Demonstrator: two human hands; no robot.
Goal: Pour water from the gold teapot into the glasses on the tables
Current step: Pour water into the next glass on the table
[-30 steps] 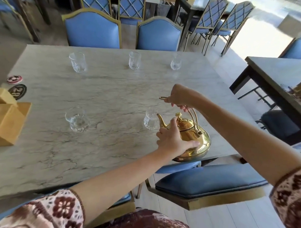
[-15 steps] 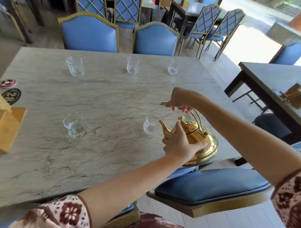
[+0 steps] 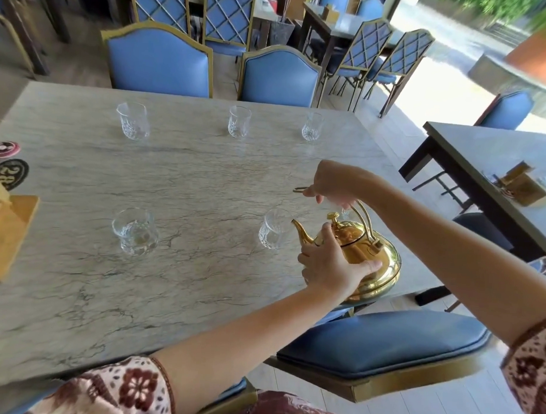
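The gold teapot (image 3: 376,263) is at the near right edge of the marble table (image 3: 176,281), its spout pointing left at a clear glass (image 3: 272,228). My right hand (image 3: 337,184) grips the top of its looped handle. My left hand (image 3: 328,267) presses against the pot's side and lid area. Another glass (image 3: 134,231) with water in it stands to the left. Three more glasses (image 3: 133,120), (image 3: 239,121), (image 3: 311,126) line the far side. A further glass is mostly hidden behind the handle.
Wooden holder (image 3: 5,225) and two round coasters (image 3: 10,173) sit at the table's left end. Blue chairs (image 3: 160,63) stand behind the table, and one blue seat (image 3: 384,344) is tucked below the teapot. A second table (image 3: 495,171) is to the right.
The view has shifted slightly; both hands stay on the teapot, which sits a little lower and closer to the table edge, its spout still beside the near glass.
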